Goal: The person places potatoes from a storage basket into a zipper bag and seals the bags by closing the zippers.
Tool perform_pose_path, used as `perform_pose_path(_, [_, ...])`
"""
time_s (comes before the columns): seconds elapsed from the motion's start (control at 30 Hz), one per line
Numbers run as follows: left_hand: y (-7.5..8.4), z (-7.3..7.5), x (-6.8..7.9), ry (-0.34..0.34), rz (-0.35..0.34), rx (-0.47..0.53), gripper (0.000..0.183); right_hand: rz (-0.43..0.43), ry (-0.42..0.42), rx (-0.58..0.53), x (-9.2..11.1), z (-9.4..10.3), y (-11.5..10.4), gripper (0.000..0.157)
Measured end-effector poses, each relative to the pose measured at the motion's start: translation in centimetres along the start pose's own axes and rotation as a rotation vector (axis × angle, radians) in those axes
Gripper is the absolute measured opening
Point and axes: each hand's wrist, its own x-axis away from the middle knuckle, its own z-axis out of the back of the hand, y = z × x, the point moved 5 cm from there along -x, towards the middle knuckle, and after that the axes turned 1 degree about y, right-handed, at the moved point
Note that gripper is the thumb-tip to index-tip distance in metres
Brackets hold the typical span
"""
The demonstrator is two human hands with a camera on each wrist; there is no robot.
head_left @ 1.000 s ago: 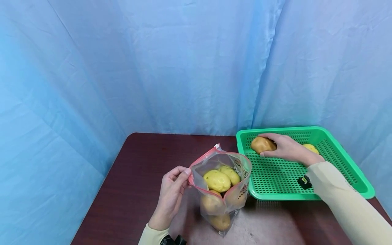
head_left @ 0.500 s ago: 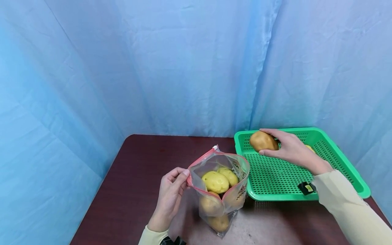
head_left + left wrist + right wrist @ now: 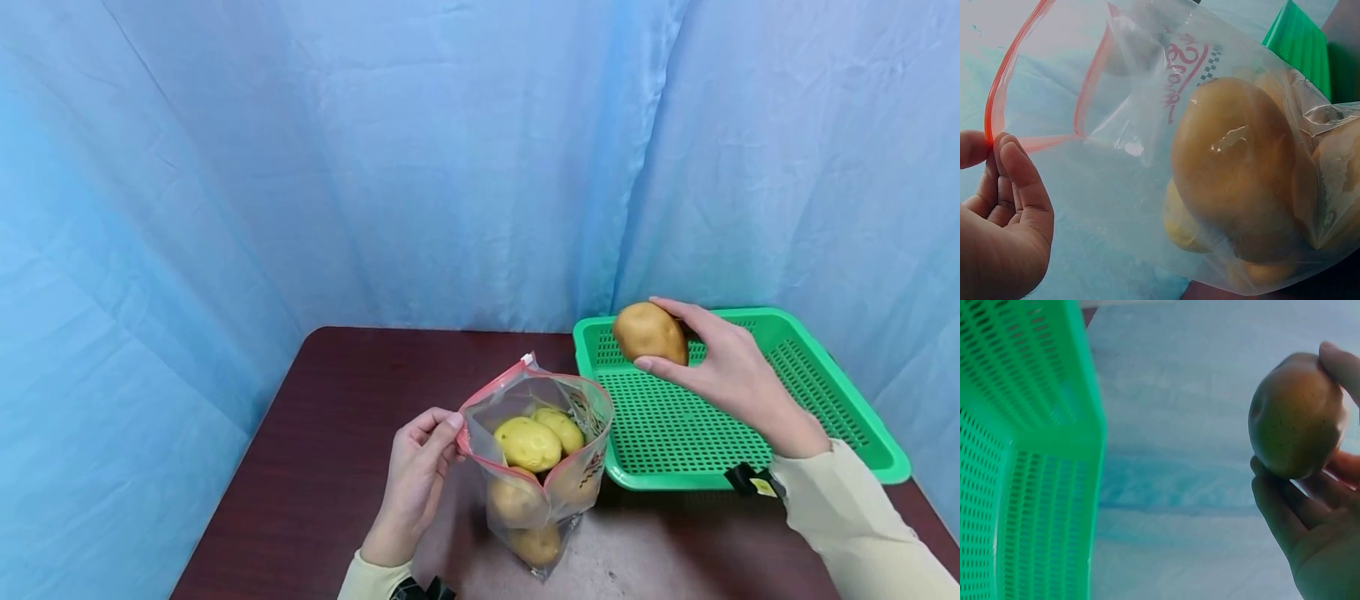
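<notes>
In the head view my left hand (image 3: 422,479) pinches the red zip edge of a clear zip bag (image 3: 506,492), keeping its mouth spread. The bag stands on the table holding several potatoes, with yellow ones (image 3: 528,443) on top and brown ones (image 3: 536,546) lower down. The left wrist view shows thumb and fingertip on the red strip, and a large brown potato (image 3: 1235,156) behind the film. My right hand (image 3: 738,375) grips a brown potato (image 3: 648,333) between thumb and fingers, above the green basket (image 3: 675,482). That same potato (image 3: 1297,415) appears at the right wrist, apart from the basket.
The green basket stands right of the bag, close beside it, on a dark red-brown table (image 3: 337,400). Blue curtains (image 3: 450,167) hang behind the table and along its left side. A white slider (image 3: 527,359) sits at the bag's top corner.
My right hand has lifted the brown potato up from the basket, moving slightly right. The left hand stays on the bag's edge. The yellow potato in the basket is now hidden behind the right hand.
</notes>
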Motion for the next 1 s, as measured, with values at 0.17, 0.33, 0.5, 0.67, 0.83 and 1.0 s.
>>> perform_pose_path(0.17, [0.0,0.0,0.0,0.005,0.006,-0.004,0.016,0.006,0.059,-0.011,0.7,0.4,-1.8,0.074])
perform_pose_path(0.33, [0.0,0.0,-0.2,0.016,0.015,0.003,0.015,0.033,0.113,-0.025,0.9,0.8,-3.4,0.074])
perform_pose_path(0.5, [-0.1,-0.1,-0.4,0.024,0.019,0.007,0.015,0.090,0.163,-0.060,1.1,1.0,-5.3,0.076])
perform_pose_path(0.67, [-0.1,-0.1,-0.5,0.032,0.021,0.018,0.016,0.181,0.170,-0.137,1.2,0.7,-7.3,0.080])
perform_pose_path(0.83, [-0.2,-0.1,-0.6,0.040,0.020,0.025,0.017,0.255,0.167,-0.156,1.1,0.4,-8.8,0.084])
perform_pose_path(1.0, [-0.1,0.0,-0.6,0.041,0.021,0.030,0.017,0.290,0.141,-0.166,0.9,-0.5,-9.8,0.085])
